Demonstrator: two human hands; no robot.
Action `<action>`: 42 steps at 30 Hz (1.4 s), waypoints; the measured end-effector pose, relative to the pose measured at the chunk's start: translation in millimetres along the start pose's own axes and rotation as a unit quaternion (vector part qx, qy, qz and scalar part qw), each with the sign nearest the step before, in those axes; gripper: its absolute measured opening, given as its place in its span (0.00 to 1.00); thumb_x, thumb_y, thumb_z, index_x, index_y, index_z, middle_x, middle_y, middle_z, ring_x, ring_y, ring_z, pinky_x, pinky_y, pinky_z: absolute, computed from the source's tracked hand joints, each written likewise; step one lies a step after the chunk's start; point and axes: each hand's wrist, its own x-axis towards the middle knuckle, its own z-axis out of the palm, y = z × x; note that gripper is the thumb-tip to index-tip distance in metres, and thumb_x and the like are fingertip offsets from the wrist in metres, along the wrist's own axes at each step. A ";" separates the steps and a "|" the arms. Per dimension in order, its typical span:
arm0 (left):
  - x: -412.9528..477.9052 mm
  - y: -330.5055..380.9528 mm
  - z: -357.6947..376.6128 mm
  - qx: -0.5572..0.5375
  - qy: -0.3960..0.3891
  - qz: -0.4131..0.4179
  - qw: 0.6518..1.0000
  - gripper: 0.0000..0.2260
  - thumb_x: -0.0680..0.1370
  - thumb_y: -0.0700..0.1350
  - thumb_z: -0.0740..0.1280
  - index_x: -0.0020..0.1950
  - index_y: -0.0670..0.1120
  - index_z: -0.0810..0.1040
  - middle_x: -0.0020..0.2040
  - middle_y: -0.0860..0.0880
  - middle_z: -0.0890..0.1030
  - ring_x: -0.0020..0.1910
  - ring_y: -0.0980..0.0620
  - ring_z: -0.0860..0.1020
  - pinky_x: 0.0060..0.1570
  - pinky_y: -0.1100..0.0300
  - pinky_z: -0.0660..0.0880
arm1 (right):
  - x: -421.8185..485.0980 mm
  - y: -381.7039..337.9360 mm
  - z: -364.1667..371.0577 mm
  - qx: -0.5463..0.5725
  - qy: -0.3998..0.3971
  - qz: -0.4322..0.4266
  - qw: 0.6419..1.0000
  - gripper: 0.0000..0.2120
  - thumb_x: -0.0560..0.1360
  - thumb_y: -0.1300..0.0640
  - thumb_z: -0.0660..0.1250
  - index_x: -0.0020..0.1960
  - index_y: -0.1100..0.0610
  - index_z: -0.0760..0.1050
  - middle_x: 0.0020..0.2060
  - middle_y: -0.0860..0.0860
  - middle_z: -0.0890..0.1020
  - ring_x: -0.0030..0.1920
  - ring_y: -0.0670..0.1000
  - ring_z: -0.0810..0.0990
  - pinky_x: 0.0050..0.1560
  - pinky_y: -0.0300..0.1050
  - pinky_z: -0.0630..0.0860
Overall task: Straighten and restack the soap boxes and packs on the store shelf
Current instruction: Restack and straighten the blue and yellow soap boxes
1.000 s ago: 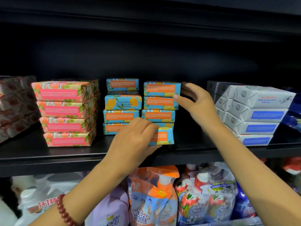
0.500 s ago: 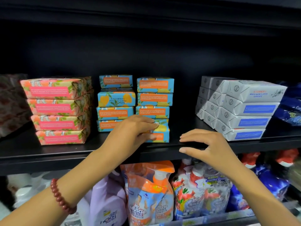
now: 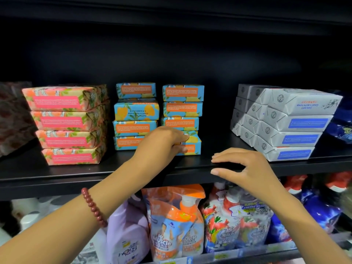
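Two stacks of blue-and-orange soap boxes stand mid-shelf, a left stack (image 3: 135, 115) and a right stack (image 3: 182, 107). My left hand (image 3: 163, 141) grips the bottom box (image 3: 193, 143) of the right stack, which juts forward of the boxes above it. My right hand (image 3: 242, 166) rests on the shelf's front edge (image 3: 133, 176), fingers on top and thumb below. A stack of pink floral packs (image 3: 68, 124) stands to the left, and rows of white packs (image 3: 285, 122) stand to the right.
Dark red packs (image 3: 13, 115) lie at the far left and blue packs (image 3: 342, 126) at the far right. The lower shelf holds refill pouches (image 3: 175, 221) and bottles (image 3: 125, 241). The shelf above hangs low over the stacks.
My right hand left the side of the right blue stack and came down onto the shelf edge. My left hand stayed on the bottom blue box.
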 end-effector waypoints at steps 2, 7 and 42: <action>3.8 -1.6 1.6 0.006 -0.008 -0.010 1.000 0.16 0.77 0.47 0.68 0.64 0.48 0.77 0.64 0.49 0.78 0.66 0.51 0.71 0.63 0.60 0.67 | 0.1 -0.1 0.1 -0.001 0.002 -0.001 1.000 0.11 0.66 0.51 0.75 0.47 0.52 0.84 0.46 0.42 0.83 0.49 0.37 0.79 0.53 0.32 0.73; -1.6 -0.6 -4.7 -0.001 -0.011 -0.008 1.000 0.16 0.76 0.45 0.69 0.64 0.47 0.77 0.64 0.50 0.77 0.65 0.51 0.72 0.63 0.58 0.69 | 1.8 -0.9 -1.0 0.000 -0.001 -0.006 1.000 0.11 0.65 0.50 0.75 0.46 0.52 0.84 0.45 0.43 0.83 0.48 0.37 0.79 0.52 0.31 0.73; -103.5 -40.8 -47.2 -0.028 0.067 -0.132 0.989 0.19 0.70 0.63 0.69 0.52 0.51 0.83 0.50 0.58 0.82 0.52 0.61 0.76 0.48 0.65 0.72 | 173.5 -117.4 71.2 -0.243 -0.123 -0.108 0.956 0.28 0.67 0.41 0.71 0.57 0.59 0.73 0.52 0.53 0.78 0.51 0.52 0.76 0.52 0.51 0.75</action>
